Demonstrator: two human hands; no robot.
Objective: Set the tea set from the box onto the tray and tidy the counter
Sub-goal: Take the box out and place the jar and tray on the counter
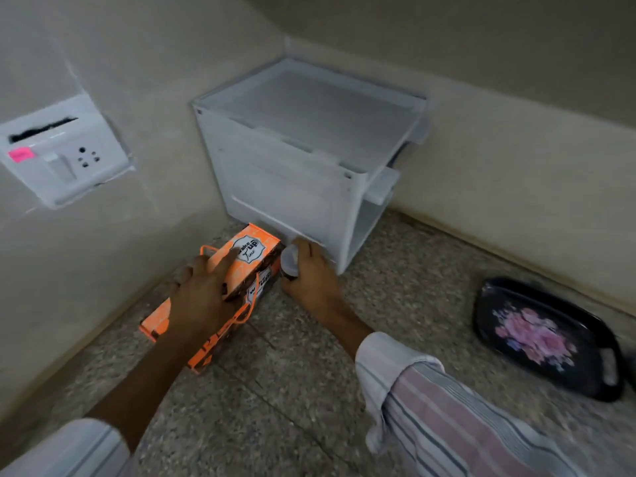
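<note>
My right sleeve [447, 418] is a light shirt cloth with lengthwise stripes, pale pink bands between thin grey-blue lines. Its cuff [382, 366] is plain white and turned back, so the forearm beyond it is bare to the wrist. My left sleeve [75, 449] shows only at the near left corner: a pale, whitish fold with a faint grey stripe, rolled high, leaving that whole forearm bare. I see no rings, watch or bands on my left hand [203, 290] or my right hand [313, 273].
</note>
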